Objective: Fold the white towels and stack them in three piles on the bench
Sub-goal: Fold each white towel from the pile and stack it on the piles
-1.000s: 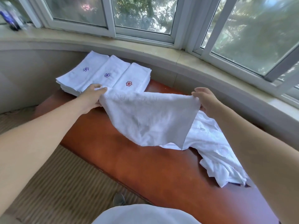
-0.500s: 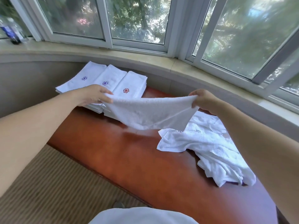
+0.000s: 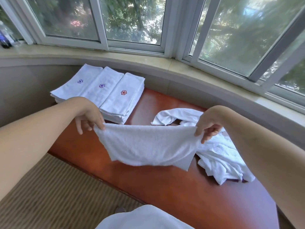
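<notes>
Your left hand [image 3: 90,117] and right hand [image 3: 208,128] pinch the soft white terry towel [image 3: 146,146] at mid-frame by its top corners; it looks light and floppy, so keep hold there.

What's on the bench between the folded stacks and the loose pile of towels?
Nothing: in the head view, bare red-brown bench separates the folded stacks from the loose pile.

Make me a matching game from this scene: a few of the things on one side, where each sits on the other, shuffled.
Things:
1. held towel
2. red-flower pile
3. unfolded heap
4. carpet

Places:
A. floor beside the bench
B. stretched between both hands
C. right part of the bench
D. rightmost of the three folded piles

Pairs: 1-B, 2-D, 3-C, 4-A
</notes>
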Motion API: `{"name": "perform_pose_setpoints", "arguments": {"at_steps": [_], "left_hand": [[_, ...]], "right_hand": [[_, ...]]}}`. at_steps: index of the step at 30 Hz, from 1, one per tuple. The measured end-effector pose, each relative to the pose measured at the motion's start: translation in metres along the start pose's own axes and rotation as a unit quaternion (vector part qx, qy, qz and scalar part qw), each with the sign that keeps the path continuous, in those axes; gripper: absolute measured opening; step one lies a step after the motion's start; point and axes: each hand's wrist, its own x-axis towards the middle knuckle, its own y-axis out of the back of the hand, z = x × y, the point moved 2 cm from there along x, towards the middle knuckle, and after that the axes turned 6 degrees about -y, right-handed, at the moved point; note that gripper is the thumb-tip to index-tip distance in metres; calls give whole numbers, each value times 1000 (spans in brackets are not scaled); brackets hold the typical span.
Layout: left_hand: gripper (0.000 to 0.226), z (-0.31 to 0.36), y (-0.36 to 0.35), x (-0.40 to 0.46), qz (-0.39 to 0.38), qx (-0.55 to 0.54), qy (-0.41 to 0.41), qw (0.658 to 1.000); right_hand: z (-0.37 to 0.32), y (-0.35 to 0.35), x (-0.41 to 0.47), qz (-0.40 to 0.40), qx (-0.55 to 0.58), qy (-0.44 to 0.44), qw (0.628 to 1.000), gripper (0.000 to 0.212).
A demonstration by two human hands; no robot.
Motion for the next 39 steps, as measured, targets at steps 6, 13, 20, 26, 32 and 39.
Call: {"name": "perform_pose_setpoints", "arguments": {"at_steps": [6,13,20,26,32,39], "left_hand": [[27,13,14,34,235,-188,-108,948],[75,17,-90,128,258,-341,-92,899],[58,-16,-196,202,108,-301,-6,948],[59,-16,-219,244,186,-239,-15,953],[41,-13,-220,272,229,-243,23,942],[36,-5,-220,290,234,-269,13,934]], "right_hand": [[0,18,25,151,283,73,944,37],[-21,-64,122,202,456,100,861,63],[-6,-172,213,86,390,37,916,36],[2,-198,255,114,411,-12,904,62],[4,-198,289,170,472,-63,862,58],[9,-198,307,177,492,-19,852,13]]}}
